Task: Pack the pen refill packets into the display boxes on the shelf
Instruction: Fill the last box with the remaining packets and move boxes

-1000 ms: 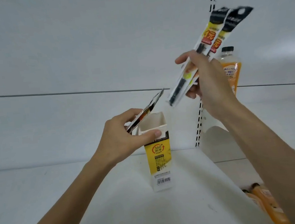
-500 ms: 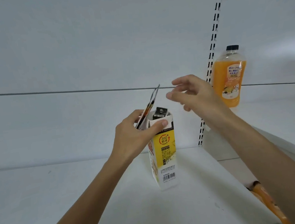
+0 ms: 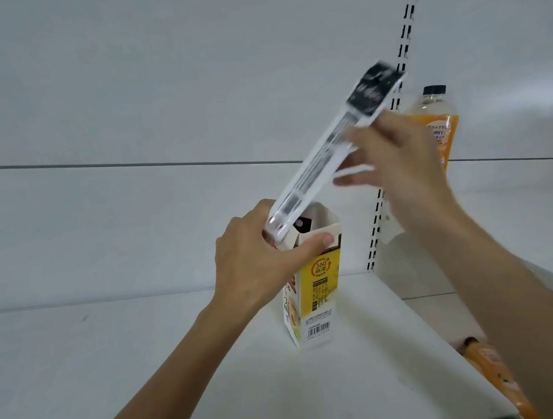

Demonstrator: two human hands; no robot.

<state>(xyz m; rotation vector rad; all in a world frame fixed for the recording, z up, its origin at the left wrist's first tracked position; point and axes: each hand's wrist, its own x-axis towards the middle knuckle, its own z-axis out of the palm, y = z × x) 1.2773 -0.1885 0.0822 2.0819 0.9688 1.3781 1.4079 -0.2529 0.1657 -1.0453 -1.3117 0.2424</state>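
Note:
A tall yellow-and-white display box point(image 3: 321, 283) stands upright on the white shelf point(image 3: 115, 382), its top open. The black header of a packet point(image 3: 302, 225) shows inside it. My left hand point(image 3: 257, 266) grips the box's top, thumb across the front and fingers behind. A long white pen refill packet point(image 3: 325, 162) with a black header slants from the box's opening up to the right. Its lower end rests by my left fingers at the rim. My right hand point(image 3: 397, 161), blurred, pinches the packet near its upper end.
An orange juice bottle point(image 3: 437, 122) stands on the neighbouring shelf behind my right hand. A slotted black-and-white upright point(image 3: 404, 39) divides the two bays. More orange bottles point(image 3: 493, 367) lie low at the right edge. The white back wall is close behind the box.
My right hand dropped two packets into the box, came away with nothing in it, and now grips the packet that my left fingers held beside the box, tilted over the opening.

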